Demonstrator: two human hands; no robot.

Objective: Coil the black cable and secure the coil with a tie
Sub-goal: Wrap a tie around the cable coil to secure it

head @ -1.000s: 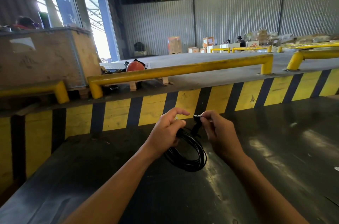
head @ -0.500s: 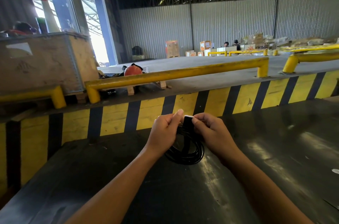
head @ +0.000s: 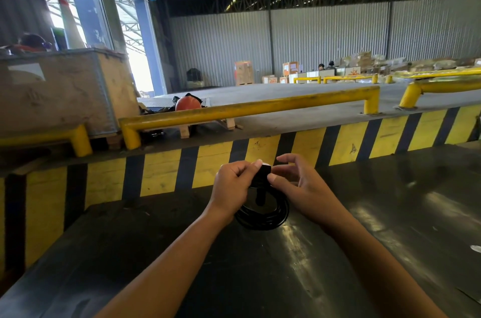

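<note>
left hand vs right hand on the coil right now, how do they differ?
The left hand is curled into a closed grip on the top of the black cable coil; the right hand is looser, thumb pressing the black tie, index finger lifted clear. Both meet at the tie, above the dark table.

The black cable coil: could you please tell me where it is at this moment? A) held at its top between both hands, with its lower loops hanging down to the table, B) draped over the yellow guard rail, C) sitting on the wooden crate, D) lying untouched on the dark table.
A: the left hand and right hand pinch the top of the black cable coil, whose loops hang down to the dark table.
</note>
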